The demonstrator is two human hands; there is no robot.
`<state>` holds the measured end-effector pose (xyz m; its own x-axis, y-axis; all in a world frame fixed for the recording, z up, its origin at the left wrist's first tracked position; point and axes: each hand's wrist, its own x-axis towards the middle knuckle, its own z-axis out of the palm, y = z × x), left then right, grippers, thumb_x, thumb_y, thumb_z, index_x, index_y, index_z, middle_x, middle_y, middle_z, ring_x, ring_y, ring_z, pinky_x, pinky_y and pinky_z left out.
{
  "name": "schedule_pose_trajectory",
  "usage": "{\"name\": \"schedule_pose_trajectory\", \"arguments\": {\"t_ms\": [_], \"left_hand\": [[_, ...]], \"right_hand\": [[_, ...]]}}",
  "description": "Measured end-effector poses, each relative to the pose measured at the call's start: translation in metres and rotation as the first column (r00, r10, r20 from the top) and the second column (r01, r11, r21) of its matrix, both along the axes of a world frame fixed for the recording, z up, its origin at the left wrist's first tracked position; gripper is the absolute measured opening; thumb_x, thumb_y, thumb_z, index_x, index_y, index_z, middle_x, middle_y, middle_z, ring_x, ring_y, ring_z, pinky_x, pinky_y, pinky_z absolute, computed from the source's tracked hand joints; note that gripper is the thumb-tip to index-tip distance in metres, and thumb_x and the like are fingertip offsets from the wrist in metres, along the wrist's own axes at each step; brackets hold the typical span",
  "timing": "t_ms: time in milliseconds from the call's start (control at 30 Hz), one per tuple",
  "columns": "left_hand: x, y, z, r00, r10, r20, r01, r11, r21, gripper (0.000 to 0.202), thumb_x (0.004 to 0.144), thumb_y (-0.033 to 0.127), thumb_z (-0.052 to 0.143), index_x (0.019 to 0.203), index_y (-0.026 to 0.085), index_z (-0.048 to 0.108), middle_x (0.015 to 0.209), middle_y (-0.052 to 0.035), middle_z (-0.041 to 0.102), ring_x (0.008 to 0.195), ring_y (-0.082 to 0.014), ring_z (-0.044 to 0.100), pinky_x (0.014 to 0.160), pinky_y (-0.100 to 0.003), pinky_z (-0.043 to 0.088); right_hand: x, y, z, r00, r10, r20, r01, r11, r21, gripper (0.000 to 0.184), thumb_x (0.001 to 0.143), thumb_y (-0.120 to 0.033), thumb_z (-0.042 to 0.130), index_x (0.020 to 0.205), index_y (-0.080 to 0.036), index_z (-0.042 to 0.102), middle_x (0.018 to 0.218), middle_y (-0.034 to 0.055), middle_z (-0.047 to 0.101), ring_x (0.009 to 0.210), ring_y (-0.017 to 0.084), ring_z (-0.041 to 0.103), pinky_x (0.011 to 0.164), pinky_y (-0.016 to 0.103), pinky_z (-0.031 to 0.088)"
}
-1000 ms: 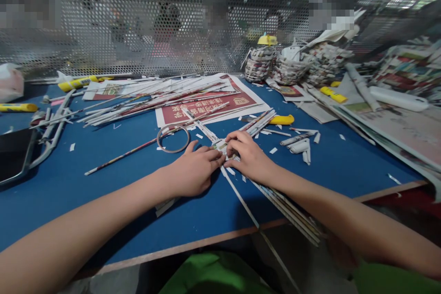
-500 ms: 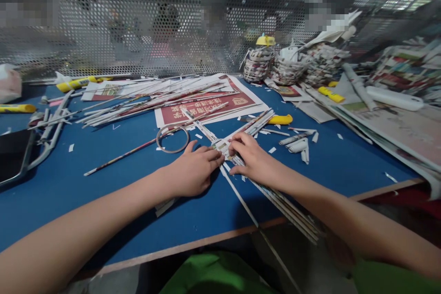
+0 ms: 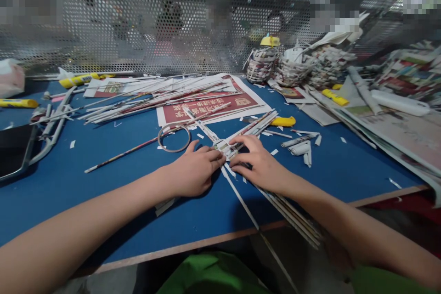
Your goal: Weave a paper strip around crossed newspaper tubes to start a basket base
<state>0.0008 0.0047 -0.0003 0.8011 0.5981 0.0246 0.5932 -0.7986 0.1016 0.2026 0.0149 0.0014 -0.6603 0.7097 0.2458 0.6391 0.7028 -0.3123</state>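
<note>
Rolled paper sticks (image 3: pixel 255 125) lie crossed in an X on the blue table (image 3: pixel 103 183), bound at the crossing (image 3: pixel 225 148). My left hand (image 3: pixel 193 170) rests flat beside the crossing, its fingertips pressing down on the sticks, thumb spread out. My right hand (image 3: pixel 257 163) lies over the sticks just right of the crossing, fingers stretched toward it, index and thumb close together at a stick. One thin stick (image 3: pixel 241 200) runs from the crossing over the table's front edge. More sticks (image 3: pixel 292 216) run under my right forearm.
A tape ring (image 3: pixel 174 138) lies left of my hands. A pile of paper sticks (image 3: pixel 151 96) covers a red printed sheet (image 3: pixel 206 105). Yellow cutter (image 3: pixel 283 121), paper scraps, woven baskets (image 3: pixel 262 64), newspapers (image 3: pixel 396 124) at right. A dark tray (image 3: pixel 14 151) at left. Perforated screen behind.
My right hand has opened from a curled grip on the crossing and slid a little right, fingers now stretched along the sticks. My left hand has stayed in place.
</note>
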Motion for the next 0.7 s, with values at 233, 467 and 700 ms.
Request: {"name": "schedule_pose_trajectory", "arguments": {"t_ms": [233,467,700], "left_hand": [[0.000,-0.001,0.001,1.000,-0.006,0.002,0.006,1.000,0.015,0.044,0.078,0.017,0.038,0.122,0.018,0.042,0.120,-0.0105,0.048,0.110,-0.0273,0.043,0.094,-0.057,0.022],[0.000,0.000,0.000,1.000,-0.006,0.005,0.006,1.000,0.027,0.044,0.077,0.018,0.039,0.121,0.017,0.042,0.116,-0.0111,0.049,0.108,-0.0277,0.043,0.094,-0.056,0.022],[0.001,0.000,0.002,1.000,0.004,0.007,-0.004,1.000,0.010,0.039,0.079,0.017,0.034,0.116,0.016,0.047,0.117,-0.0110,0.050,0.105,-0.0263,0.044,0.093,-0.057,0.022]], "right_hand": [[-0.008,-0.001,-0.009,1.000,0.000,0.028,-0.001,1.000,0.027,0.012,0.076,-0.014,0.049,0.072,-0.017,0.060,0.114,0.0118,0.043,0.112,0.026,0.035,0.092,0.047,0.034],[-0.013,0.006,-0.009,0.997,0.006,0.082,-0.007,1.000,0.019,0.013,0.076,-0.013,0.047,0.066,-0.016,0.055,0.114,0.0133,0.043,0.110,0.028,0.035,0.088,0.051,0.035],[-0.015,0.010,-0.011,0.993,0.045,0.107,-0.050,0.997,0.050,0.015,0.080,-0.012,0.040,0.074,-0.014,0.054,0.113,0.0152,0.044,0.108,0.026,0.036,0.089,0.047,0.035]]}}
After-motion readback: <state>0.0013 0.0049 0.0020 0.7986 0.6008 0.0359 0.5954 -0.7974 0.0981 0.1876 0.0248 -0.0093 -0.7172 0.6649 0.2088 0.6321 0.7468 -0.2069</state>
